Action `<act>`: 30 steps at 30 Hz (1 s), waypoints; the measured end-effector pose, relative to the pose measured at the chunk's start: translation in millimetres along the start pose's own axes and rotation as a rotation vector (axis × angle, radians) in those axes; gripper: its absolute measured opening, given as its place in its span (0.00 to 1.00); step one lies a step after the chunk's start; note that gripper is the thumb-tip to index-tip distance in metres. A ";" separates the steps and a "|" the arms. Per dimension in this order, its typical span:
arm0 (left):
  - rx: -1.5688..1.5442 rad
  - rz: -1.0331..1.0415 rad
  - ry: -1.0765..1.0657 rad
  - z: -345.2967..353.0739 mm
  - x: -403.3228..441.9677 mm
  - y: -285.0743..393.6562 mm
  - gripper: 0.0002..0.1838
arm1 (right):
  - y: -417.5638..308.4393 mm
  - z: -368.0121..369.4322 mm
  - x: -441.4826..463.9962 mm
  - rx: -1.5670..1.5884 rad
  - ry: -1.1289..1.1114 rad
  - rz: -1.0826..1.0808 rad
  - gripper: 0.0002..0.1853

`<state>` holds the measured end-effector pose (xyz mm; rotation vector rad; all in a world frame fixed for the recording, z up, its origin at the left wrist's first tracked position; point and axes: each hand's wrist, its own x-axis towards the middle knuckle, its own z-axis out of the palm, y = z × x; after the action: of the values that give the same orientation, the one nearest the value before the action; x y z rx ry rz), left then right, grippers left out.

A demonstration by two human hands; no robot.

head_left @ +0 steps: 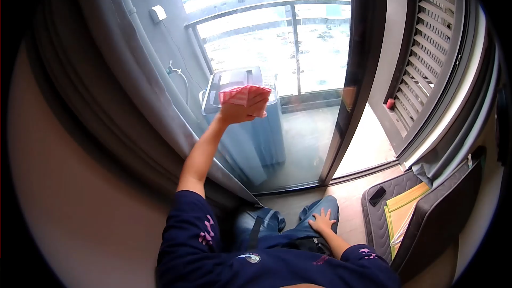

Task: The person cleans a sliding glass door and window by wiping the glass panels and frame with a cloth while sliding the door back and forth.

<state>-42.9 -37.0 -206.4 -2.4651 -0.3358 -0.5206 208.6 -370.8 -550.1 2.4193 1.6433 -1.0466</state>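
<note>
My left hand (241,111), arm stretched forward, holds a red-and-white cloth (242,95) up at the glass door (312,144). The cloth lies between the fingers and the pane and looks pressed to it. Behind the glass, beyond that hand, stands what looks like a top-loading washing machine (274,133). My right hand (322,221) rests with spread fingers on the right knee of my jeans (330,208), holding nothing.
Grey curtains (154,96) hang along the left. The door's dark frame (362,74) borders an opening on the right, with a louvred panel (429,48) beyond. A folded quilted mat (445,218) and a phone (377,196) lie at lower right. Outside is a balcony railing (296,48).
</note>
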 end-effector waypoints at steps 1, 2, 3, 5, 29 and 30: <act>0.053 -0.011 0.102 -24.0 3.1 -13.6 0.29 | 1.4 1.3 1.7 -0.004 0.007 0.010 0.26; 0.104 -0.019 0.206 -46.4 5.8 -34.2 0.31 | 2.3 2.2 1.5 0.022 0.020 0.009 0.26; 0.434 -0.137 0.274 -49.7 -2.4 -69.2 0.33 | 3.3 1.6 4.4 0.025 0.026 0.007 0.26; 0.389 -0.371 0.525 -110.0 4.4 -113.1 0.35 | 4.4 4.5 3.3 0.028 0.032 -0.001 0.26; 0.533 -0.669 0.710 -152.9 11.9 -149.7 0.37 | -3.9 4.0 4.6 0.010 0.103 0.004 0.24; 0.664 -0.798 0.740 -157.8 -9.0 -169.7 0.37 | -4.3 3.8 5.4 0.013 0.104 0.004 0.24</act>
<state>-155.7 2.4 -7.6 -1.3048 -0.9820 -1.3288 204.3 -366.0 -554.6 2.5247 1.6658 -0.9482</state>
